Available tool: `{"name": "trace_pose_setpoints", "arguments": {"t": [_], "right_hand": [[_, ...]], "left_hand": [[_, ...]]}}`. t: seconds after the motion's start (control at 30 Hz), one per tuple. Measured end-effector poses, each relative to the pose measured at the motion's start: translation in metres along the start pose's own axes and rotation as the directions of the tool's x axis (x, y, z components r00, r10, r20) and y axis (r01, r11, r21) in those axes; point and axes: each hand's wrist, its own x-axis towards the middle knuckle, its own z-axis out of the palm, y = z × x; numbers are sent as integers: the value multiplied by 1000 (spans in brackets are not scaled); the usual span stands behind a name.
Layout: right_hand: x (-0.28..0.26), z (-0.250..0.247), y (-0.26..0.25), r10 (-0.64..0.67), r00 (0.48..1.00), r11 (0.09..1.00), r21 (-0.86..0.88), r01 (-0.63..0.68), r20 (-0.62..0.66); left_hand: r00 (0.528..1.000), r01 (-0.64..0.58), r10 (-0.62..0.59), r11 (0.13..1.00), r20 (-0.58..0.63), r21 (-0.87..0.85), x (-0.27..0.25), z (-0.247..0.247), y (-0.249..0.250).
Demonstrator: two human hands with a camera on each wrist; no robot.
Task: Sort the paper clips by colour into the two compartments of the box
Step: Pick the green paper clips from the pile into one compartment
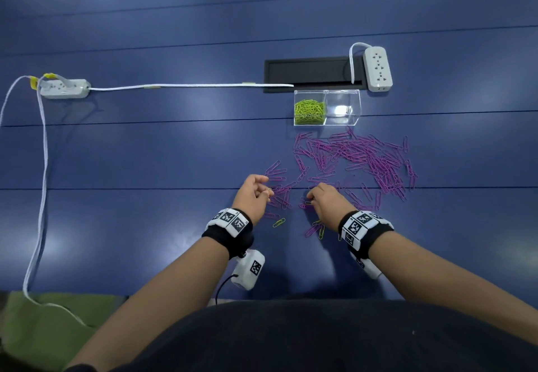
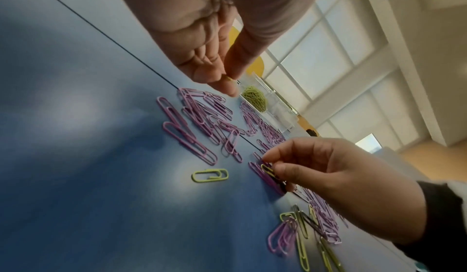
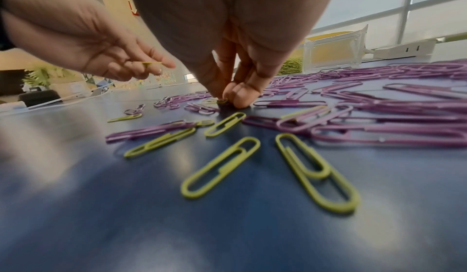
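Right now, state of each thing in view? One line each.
Left hand: raised off the table, pinching a green clip.
Right hand: fingertips down on the table, pinching a green clip among purple ones.
Box: left compartment holds a heap of green clips; right compartment has no clips.
Purple clips: all loose on the table, unsorted.
Loose green clips: a few still on the table near the hands.

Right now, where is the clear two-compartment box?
In the head view, the clear plastic two-compartment box sits right of centre, beyond the purple paper clips, before the black desk slot.
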Motion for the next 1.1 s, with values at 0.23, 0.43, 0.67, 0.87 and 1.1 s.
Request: {"name": "trace_pose_setpoints", "arguments": {"t": [0.23,0.43,0.67,0.87,1.1], "right_hand": [[-3,1,-1,-30,1000,999,-44,29,-7],[0,-5,-4,11,1000,999,-53,-10,16],[-4,-20,-4,161,984,971,193,-144,-74],[-12,-32,11,369,922,853,434,-289,-113],[-29,-34,25,373,922,877,363,-315,-101]], "left_hand": [[992,121,-123,990,18,73,-13,4,-2],[975,-148,3,758,224,636,-27,19,-21],[956,-183,-39,695,291,695,-28,23,-21],[943,-191,-95,633,319,750,-27,31,-11],[976,-97,2,900,217,425,-18,42,-1]]}}
